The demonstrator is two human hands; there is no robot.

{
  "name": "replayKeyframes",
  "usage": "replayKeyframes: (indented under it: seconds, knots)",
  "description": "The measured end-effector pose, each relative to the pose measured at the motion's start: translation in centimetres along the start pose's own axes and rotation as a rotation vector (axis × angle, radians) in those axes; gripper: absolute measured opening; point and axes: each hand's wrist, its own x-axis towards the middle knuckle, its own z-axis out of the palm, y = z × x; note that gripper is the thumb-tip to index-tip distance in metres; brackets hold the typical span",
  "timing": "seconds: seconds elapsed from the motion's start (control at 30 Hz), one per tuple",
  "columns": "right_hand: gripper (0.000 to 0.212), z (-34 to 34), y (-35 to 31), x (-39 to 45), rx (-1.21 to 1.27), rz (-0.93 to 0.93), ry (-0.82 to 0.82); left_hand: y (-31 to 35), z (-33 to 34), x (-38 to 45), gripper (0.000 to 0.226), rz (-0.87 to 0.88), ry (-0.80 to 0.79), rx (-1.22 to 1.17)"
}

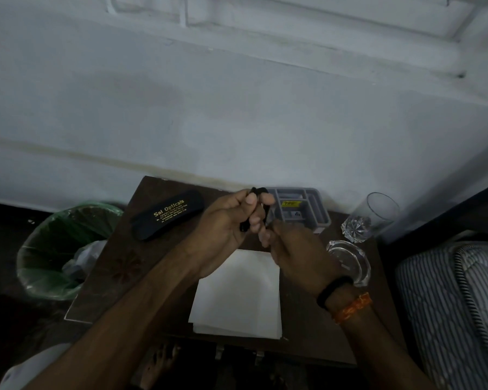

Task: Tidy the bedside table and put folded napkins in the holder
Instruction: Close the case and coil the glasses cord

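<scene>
1. The left hand (226, 220) sits at frame centre, fingers curled round a small black thing (255, 192), probably folded glasses; only dark bits show above and below the fingers
2. The right hand (290, 243) is just right of and below it, fingertips touching the left fingers and pinching something near the black thing; what exactly it pinches I cannot tell
3. Both hands are held above the table (119, 266), a dark wooden top filling the lower middle of the frame
4. The napkins (237, 299) lie directly below the hands: a flat white square stack, edges roughly aligned, lower layers peeking out along the bottom edge, near the table's front edge
5. A black band (334, 291) and an orange thread (352, 308) circle the right wrist
6. A black case (166, 215) with gold lettering lies tilted left of the hands, on the table's upper left part
7. A grey tray (319, 204) with compartments stands behind the hands by the wall; a yellow label shows inside
8. A clear tumbler (378, 215) lies tipped on its side at the table's upper right, and a glass ashtray (350, 260) sits below it, just beside the right wrist
9. A bin (54, 249) with a green liner stands left of the table
10. Striped bedding (448, 305) fills the lower right corner
</scene>
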Motion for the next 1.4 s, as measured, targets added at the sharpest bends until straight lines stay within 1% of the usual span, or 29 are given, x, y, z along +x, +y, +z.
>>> replayKeyframes:
  seconds: [0.1, 0.17, 0.23, 0.33, 0.43, 0.5, 0.57, 0.67, 0.8, 0.87, 0.93, 1.0, 1.07, 1.17, 1.23, 1.3, 1.4]
  knots:
    - [0.016, 0.5, -0.8, -0.1, -0.061, -0.030, -0.063, -0.6, 0.2, 0.2, 0.028, 0.016, 0.067, 0.088]
    - [0.018, 0.8, -1.2, -0.3, -0.091, -0.059, -0.064, -1.1, -0.1, 0.3, 0.026, 0.035, 0.119, 0.229]
    - [0.020, 0.6, -1.6, -0.4, -0.116, -0.073, -0.024, -1.3, -0.3, 0.3, 0.023, 0.046, 0.134, 0.368]
    - [0.022, -0.6, -1.6, -0.5, -0.114, -0.077, 0.038, -1.4, -0.4, 0.0, 0.022, 0.086, 0.115, 0.516]
    - [0.028, -1.9, -1.5, -0.7, -0.086, -0.161, 0.156, -1.6, -0.5, -0.1, 0.020, 0.098, 0.072, 0.720]
    - [0.032, -2.3, -1.3, -0.8, -0.127, -0.207, 0.246, -1.5, -0.3, -0.3, 0.024, 0.059, 0.035, 0.730]
    - [0.034, -2.6, -1.1, -0.9, -0.199, -0.213, 0.331, -1.4, -0.2, -0.3, 0.028, 0.040, 0.005, 0.721]
    - [0.033, -3.1, -0.5, -0.8, -0.278, -0.235, 0.418, -1.2, 0.1, -0.3, 0.028, 0.029, -0.086, 0.698]
    - [0.027, -3.2, 0.7, -0.6, -0.372, -0.310, 0.474, -0.9, 0.3, -0.5, 0.033, 0.001, -0.171, 0.697]
    - [0.026, -3.2, 0.9, -0.5, -0.339, -0.318, 0.474, -0.6, 0.3, -0.5, 0.041, -0.018, -0.236, 0.611]
    - [0.025, -3.2, 1.0, -0.3, -0.298, -0.333, 0.478, -0.5, 0.2, -0.4, 0.036, -0.049, -0.268, 0.514]
    - [0.025, -3.2, 1.0, -0.1, -0.262, -0.329, 0.448, -0.4, 0.1, -0.3, 0.038, -0.082, -0.258, 0.464]
    - [0.029, -3.0, 1.0, 0.0, -0.204, -0.302, 0.372, -0.2, 0.0, -0.4, 0.039, -0.110, -0.254, 0.443]
    - [0.034, -2.8, 1.0, -0.3, 0.038, -0.180, 0.205, -0.3, -0.3, -0.5, 0.041, -0.129, -0.276, 0.433]
    - [0.035, -2.8, 1.1, -0.4, 0.184, -0.098, 0.126, -0.4, -0.4, -0.5, 0.043, -0.148, -0.282, 0.430]
    - [0.031, -3.0, 1.0, -0.5, 0.274, -0.042, 0.082, -0.4, -0.4, -0.5, 0.044, -0.163, -0.283, 0.428]
    - [0.032, -3.1, 0.9, -0.7, 0.353, -0.017, 0.022, -0.3, -0.5, -0.6, 0.041, -0.192, -0.267, 0.460]
